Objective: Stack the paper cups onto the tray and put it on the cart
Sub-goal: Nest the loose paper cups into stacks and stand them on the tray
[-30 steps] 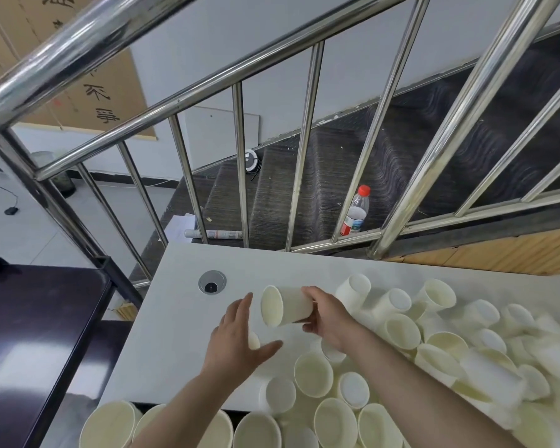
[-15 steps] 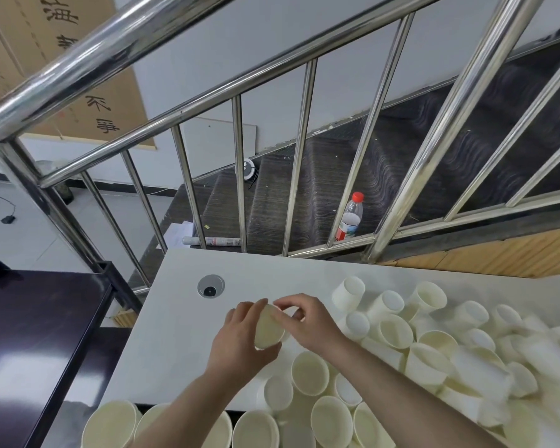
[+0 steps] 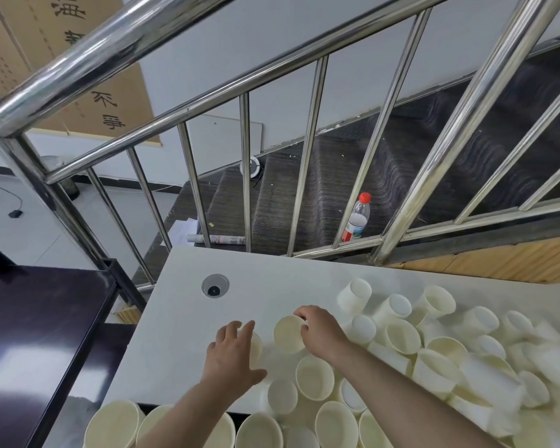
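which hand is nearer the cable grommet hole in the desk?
Left. The left hand sits just below the grommet hole; the right hand, holding a paper cup, is farther off to its right.

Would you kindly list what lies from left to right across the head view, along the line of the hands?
Dark cart top → left hand → cup held by the right hand → right hand → heap of loose paper cups.

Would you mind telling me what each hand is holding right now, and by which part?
The right hand grips a cream paper cup at its rim. The left hand covers another cup; its grip cannot be told.
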`<state>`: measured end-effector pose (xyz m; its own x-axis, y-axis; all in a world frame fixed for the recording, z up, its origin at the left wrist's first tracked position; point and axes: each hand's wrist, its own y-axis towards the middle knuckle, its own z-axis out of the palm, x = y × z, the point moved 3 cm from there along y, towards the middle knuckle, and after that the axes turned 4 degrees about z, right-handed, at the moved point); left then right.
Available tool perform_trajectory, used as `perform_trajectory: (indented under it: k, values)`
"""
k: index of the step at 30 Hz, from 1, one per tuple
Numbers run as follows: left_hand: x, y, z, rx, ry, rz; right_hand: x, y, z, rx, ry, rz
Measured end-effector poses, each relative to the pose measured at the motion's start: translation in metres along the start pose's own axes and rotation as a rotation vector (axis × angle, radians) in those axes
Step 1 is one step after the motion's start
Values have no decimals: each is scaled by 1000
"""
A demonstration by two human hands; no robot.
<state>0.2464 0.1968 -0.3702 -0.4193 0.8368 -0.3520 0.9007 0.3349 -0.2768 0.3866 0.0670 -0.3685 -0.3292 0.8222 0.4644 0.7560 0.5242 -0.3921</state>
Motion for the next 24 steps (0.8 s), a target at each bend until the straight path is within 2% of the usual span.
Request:
perform_trajectory:
  k: [7, 14, 18, 24]
  values:
    - [6, 1, 4, 13, -7, 9, 1, -2, 7, 63, -188, -63]
    - [4, -12, -7, -80, -57, 5, 17, -15, 21, 154, -330, -208]
    - [3, -28, -22, -182, -86, 8, 25, -23, 17, 75, -275, -260]
    - [-1, -71, -50, -403, -172, 34, 46, -63, -2, -130, -87, -395]
